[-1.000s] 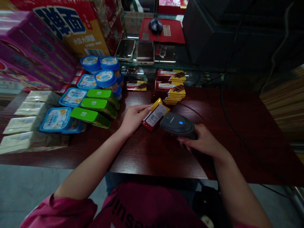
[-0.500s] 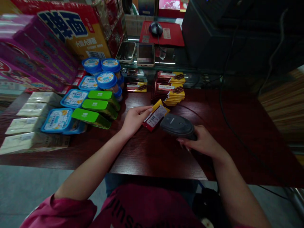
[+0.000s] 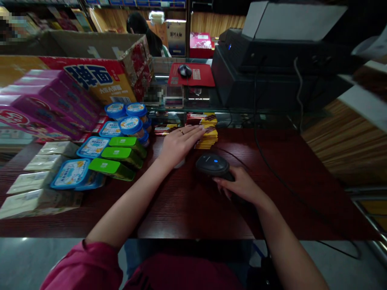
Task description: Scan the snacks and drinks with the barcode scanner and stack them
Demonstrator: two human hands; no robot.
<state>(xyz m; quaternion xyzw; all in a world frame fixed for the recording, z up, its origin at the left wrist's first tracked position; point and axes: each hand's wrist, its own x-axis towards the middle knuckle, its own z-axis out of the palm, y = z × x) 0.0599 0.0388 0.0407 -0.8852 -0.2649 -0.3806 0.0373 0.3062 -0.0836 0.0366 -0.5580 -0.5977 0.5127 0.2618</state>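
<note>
The left hand (image 3: 180, 141) lies flat, fingers stretched out, on the chocolate bar stack (image 3: 209, 139) by the worktop's (image 3: 287, 181) back edge. The right hand (image 3: 238, 187) grips the scanner (image 3: 211, 164). The right side is bare, while green packs (image 3: 121, 155) crowd the left.

Dim throughout, darkest over counter (image 3: 193, 213) and till (image 3: 272, 76). Brighter at back wall (image 3: 220, 23). White glare streaks on glass ledge (image 3: 198, 99); blue glow on scanner (image 3: 213, 163). Bowed at the edges, motion-smeared at right, pixelated patches at upper left and centre.
</note>
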